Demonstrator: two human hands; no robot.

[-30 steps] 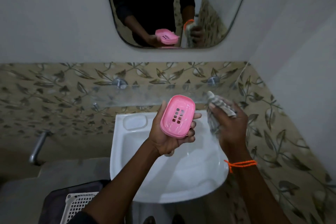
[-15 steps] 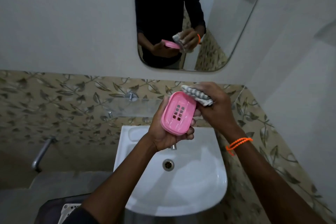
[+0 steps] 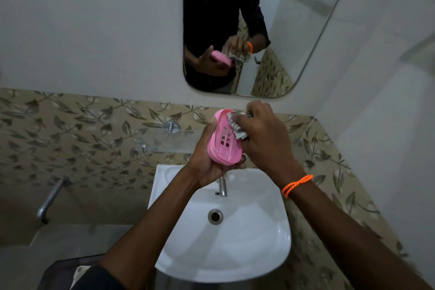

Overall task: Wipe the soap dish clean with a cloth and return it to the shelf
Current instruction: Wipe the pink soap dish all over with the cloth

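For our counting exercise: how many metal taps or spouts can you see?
2. One tap stands at the back of the white basin; one spout projects from the wall at far left. Others may be hidden.

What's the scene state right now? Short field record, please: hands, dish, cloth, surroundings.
left hand: holds the soap dish from below, tilted toward the camera
right hand: grips the cloth, pressing it on the dish
soap dish: pink, slotted, held up over the basin
cloth: grey-white, bunched, on the dish's upper right part
basin: white, drain visible, tap under the hands
glass shelf: on the wall behind the dish
mirror: reflects both hands and the dish
stage: wiping; dish not yet on shelf
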